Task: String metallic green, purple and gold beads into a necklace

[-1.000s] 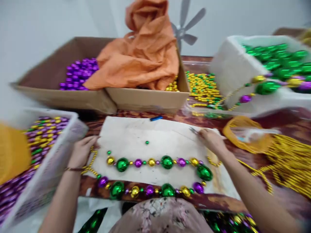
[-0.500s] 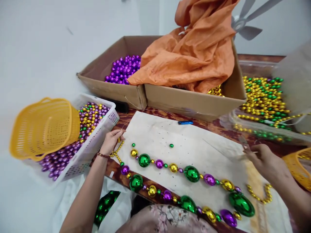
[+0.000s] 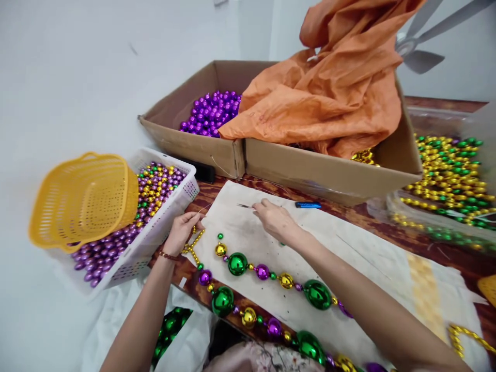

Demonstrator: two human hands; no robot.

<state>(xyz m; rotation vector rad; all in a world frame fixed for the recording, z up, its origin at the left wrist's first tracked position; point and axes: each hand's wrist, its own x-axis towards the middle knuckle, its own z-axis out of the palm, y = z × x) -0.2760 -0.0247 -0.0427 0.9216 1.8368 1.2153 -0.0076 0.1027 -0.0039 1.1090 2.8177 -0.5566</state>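
Note:
My left hand (image 3: 185, 233) is closed, pinching the end of a strand of small gold beads (image 3: 198, 238) at the white cloth's left edge. A fine thread shows by its fingertips. That strand joins a bead garland (image 3: 222, 301) of green, purple and gold balls in mixed sizes, laid in a loop along the near side. My right hand (image 3: 273, 219) is closed on a thin, pointed metal tool (image 3: 245, 205), its tip aimed left over the cloth (image 3: 349, 268). The right forearm covers part of the garland. A loose green bead is mostly hidden beneath the right wrist.
A cardboard box (image 3: 329, 173) with purple beads (image 3: 213, 113) and orange fabric (image 3: 310, 108) stands behind. At left, a yellow basket (image 3: 85, 201) rests on a white bead crate (image 3: 189, 186). A blue cutter (image 3: 308, 205) lies behind the cloth; gold and green beads (image 3: 453, 175) fill a bin at right.
My right hand has swung from the far right to the middle of the cloth, bringing the metal tool near my left hand. The left hand keeps its pinch. The view has shifted slightly left.

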